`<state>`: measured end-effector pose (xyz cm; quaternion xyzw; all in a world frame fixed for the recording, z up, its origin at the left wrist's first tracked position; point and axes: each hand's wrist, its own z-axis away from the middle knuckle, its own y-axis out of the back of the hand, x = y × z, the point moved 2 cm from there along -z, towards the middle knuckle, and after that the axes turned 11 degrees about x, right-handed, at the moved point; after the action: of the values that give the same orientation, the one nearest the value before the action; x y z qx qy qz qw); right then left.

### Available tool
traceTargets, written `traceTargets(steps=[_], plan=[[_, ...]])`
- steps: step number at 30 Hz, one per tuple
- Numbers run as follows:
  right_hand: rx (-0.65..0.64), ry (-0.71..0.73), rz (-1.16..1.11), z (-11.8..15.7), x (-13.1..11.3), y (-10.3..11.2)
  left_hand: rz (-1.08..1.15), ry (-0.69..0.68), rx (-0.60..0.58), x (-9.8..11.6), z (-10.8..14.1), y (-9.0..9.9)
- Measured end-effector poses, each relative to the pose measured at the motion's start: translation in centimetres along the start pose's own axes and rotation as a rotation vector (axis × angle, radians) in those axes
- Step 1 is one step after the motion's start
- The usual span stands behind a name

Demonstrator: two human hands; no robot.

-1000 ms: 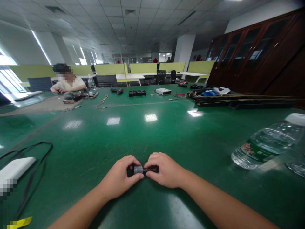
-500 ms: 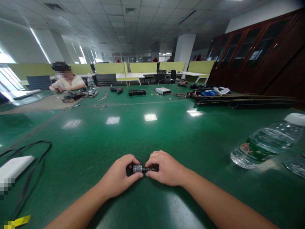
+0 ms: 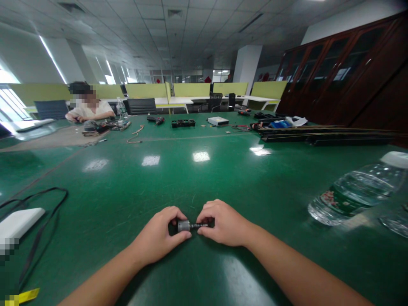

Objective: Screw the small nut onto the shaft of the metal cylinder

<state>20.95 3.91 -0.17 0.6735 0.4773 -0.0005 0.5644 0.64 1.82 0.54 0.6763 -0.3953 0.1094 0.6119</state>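
Note:
A small grey metal cylinder point(image 3: 183, 225) with a dark, thin ridged shaft point(image 3: 198, 226) lies level just above or on the green table point(image 3: 197, 182). My left hand point(image 3: 162, 231) is closed round the cylinder, thumb in front and fingers behind. On the other side, my right hand point(image 3: 223, 224) pinches the shaft between thumb and fingers. A short stretch of shaft shows between the two hands. The cylinder's left end is partly hidden by my left hand.
A water bottle point(image 3: 353, 195) lies tilted at the right. At the left are a white device point(image 3: 21, 225) and a black strap point(image 3: 41, 229). Farther back are a power drill point(image 3: 156, 120), a black tray-like part point(image 3: 183, 123), black strips point(image 3: 318, 135) and a seated person point(image 3: 91, 106).
My right hand has shifted slightly to the right along the shaft, so a bit more of it shows between the hands. My left hand stays on the cylinder.

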Motion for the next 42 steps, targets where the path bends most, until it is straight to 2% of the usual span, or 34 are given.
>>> traceTargets(steps=[17,21,27,37,42], plan=[[-0.002,0.01,0.003,0.0,0.8,0.7,0.0,-0.003,0.007,0.0,0.1,0.1],[-0.029,-0.041,-0.012,0.1,1.7,1.5,-0.007,0.011,-0.002,0.2,0.1,0.2],[0.002,-0.132,-0.002,0.2,3.3,2.3,-0.012,0.015,-0.003,0.4,0.1,0.3],[-0.02,-0.101,-0.079,0.2,2.2,1.7,-0.007,0.008,0.003,0.3,0.1,0.2],[0.031,-0.133,-0.183,0.0,1.1,0.8,-0.011,0.011,0.001,0.2,0.1,0.2]])
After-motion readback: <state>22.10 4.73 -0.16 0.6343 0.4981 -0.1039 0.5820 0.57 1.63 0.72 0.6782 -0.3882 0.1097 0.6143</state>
